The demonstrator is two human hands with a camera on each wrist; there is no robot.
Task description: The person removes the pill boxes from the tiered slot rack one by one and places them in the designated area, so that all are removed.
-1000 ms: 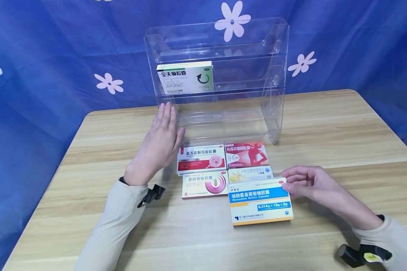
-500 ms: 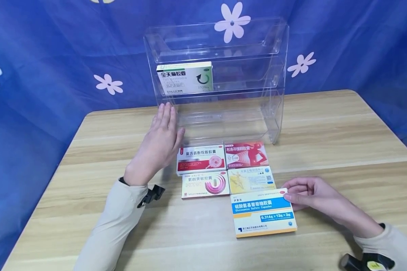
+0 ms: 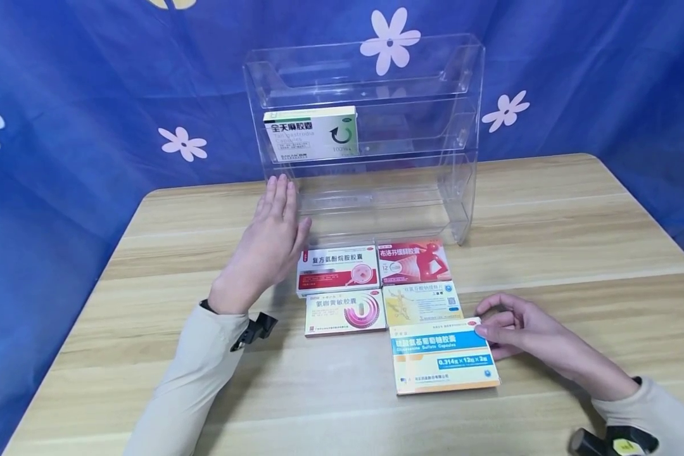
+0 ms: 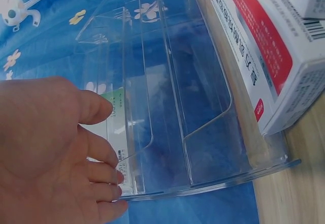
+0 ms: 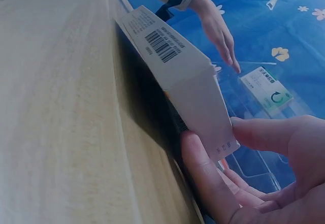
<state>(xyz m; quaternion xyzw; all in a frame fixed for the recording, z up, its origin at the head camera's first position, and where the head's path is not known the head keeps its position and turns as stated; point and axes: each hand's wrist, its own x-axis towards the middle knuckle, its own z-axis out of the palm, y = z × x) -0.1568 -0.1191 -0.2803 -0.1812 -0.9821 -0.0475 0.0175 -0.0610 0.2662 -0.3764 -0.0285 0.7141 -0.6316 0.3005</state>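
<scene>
My right hand pinches the top right corner of a blue, white and orange medicine box. In the right wrist view, thumb and finger grip that box, which is tilted with its near edge off the table. My left hand lies with straight fingers against the left side of a clear acrylic rack. A white and green medicine box stands at the left of the rack's middle tier. In the left wrist view, the left hand is beside the rack's side edge.
In front of the rack lie a white-red box, a red box, a white box with pink rings and a yellow-white box. They form two rows on the wooden table. A blue flowered curtain hangs behind.
The blue, white and orange box has moved towards me and slightly right in my right hand, uncovering the yellow-white box. My left hand has stayed at the rack.
</scene>
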